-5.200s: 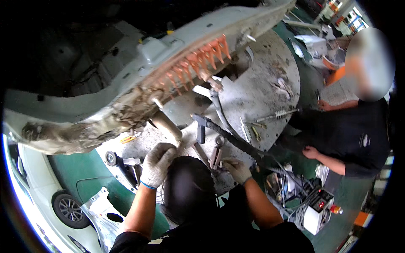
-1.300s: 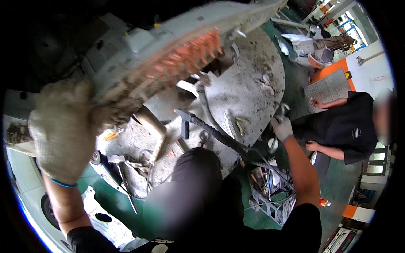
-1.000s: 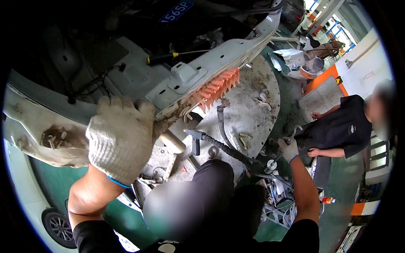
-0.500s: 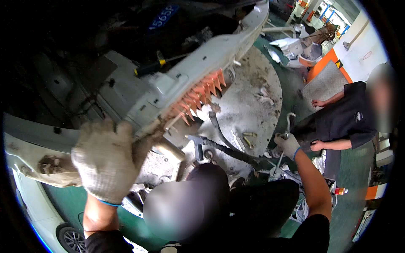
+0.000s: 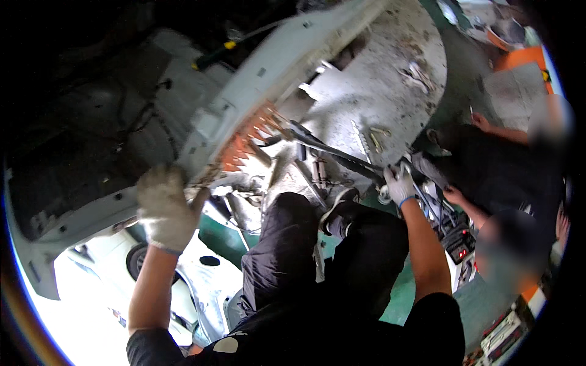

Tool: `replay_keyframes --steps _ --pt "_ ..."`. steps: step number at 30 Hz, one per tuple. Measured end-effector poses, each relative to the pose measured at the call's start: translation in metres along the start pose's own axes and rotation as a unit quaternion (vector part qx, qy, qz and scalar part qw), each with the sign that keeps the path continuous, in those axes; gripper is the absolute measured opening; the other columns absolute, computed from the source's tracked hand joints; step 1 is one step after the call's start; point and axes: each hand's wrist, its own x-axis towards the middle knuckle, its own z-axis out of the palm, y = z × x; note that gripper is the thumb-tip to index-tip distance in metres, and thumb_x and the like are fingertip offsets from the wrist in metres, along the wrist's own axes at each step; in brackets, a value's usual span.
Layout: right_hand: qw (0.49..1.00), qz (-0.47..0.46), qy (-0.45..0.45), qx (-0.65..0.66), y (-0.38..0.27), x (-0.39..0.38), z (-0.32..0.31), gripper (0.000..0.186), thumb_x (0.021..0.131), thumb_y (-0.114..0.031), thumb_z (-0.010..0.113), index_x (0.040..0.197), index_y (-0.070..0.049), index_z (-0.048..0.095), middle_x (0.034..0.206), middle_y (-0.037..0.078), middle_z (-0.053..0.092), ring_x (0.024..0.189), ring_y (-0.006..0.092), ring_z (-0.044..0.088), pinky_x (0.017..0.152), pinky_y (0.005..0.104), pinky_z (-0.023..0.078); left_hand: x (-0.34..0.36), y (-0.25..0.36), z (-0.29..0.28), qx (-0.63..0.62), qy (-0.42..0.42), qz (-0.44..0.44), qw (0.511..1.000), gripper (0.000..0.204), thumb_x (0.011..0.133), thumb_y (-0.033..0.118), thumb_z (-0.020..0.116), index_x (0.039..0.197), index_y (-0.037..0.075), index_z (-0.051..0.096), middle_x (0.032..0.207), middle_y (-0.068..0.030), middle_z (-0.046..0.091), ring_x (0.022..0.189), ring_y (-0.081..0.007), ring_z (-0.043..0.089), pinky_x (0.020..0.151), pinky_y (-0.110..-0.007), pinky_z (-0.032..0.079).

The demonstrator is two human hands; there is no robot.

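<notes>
Before you: round pale platform (image 5: 390, 49), top stained with dark smudges. On it, toward far right: crumpled pale cloth (image 5: 418, 77) (too blurred to tell cloth from gloves). Nearer you: yellowish wrench-like tool (image 5: 376, 141) beside slim ridged metal strip (image 5: 361, 139). Green floor (image 5: 400, 299) shows below platform; pale panel (image 5: 213, 282) with dark oval hole lies there, to your left.

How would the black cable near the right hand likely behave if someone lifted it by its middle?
The cable would probably flex and sag rather than stay rigid, being long, narrow and slightly bowed. It may feel fairly weighty, since it looks thick. It seems unlikely to lift freely, as it stretches across the table toward the right hand.
</notes>
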Motion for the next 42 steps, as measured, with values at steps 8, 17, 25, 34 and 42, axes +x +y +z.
replay_keyframes --steps 8,17,25,34,42 --pt "0.979 -0.181 -0.082 -0.048 -0.134 -0.049 -0.100 0.033 0.095 -0.026 0.066 0.073 -0.001 0.064 0.075 0.021 0.069 0.073 0.0411 0.069 0.067 0.0496 0.052 0.040 -0.001 -0.044 -0.027 -0.299 -0.021 0.953 0.083 0.086 0.059 0.069 0.140 -0.002 0.051 0.137 -0.0251 0.055 0.127 -0.0403 0.052 0.112 -0.057 0.033" --pt "0.931 0.084 -0.326 0.138 -0.296 -0.132 -0.273 0.032 0.091 -0.031 0.080 0.083 -0.003 0.069 0.071 0.004 0.067 0.068 0.0124 0.060 0.063 0.0344 0.048 0.033 -0.005 -0.042 -0.031 -0.296 -0.013 0.954 0.091 0.086 0.061 0.065 0.146 -0.004 0.047 0.149 -0.0275 0.047 0.137 -0.0431 0.045 0.118 -0.059 0.027" --pt "0.943 0.165 -0.283 0.060 -0.271 -0.178 -0.212 0.051 0.094 -0.043 0.069 0.075 0.003 0.065 0.065 0.017 0.066 0.065 0.0280 0.069 0.063 0.0444 0.050 0.037 -0.009 -0.052 -0.040 -0.337 -0.008 0.941 0.087 0.084 0.056 0.066 0.146 -0.003 0.047 0.152 -0.0250 0.044 0.141 -0.0396 0.038 0.117 -0.056 0.025" --pt "0.924 0.168 -0.323 -0.116 -0.254 -0.216 -0.214 0.048 0.092 -0.045 0.065 0.084 0.001 0.072 0.080 0.025 0.071 0.083 0.0420 0.072 0.073 0.0486 0.054 0.041 -0.017 -0.053 -0.160 -0.307 -0.075 0.935 0.078 0.091 0.056 0.061 0.146 0.003 0.049 0.145 -0.0261 0.050 0.138 -0.0450 0.044 0.117 -0.057 0.030" --pt "0.872 0.211 -0.381 -0.224 -0.301 -0.232 -0.224 0.053 0.094 -0.051 0.060 0.083 -0.002 0.073 0.085 0.024 0.073 0.086 0.0429 0.072 0.078 0.0496 0.055 0.037 0.081 -0.122 -0.824 -0.305 -0.451 0.154 0.044 0.099 0.017 0.071 0.137 0.000 0.058 0.123 -0.0101 0.067 0.117 -0.0214 0.063 0.104 -0.036 0.051"
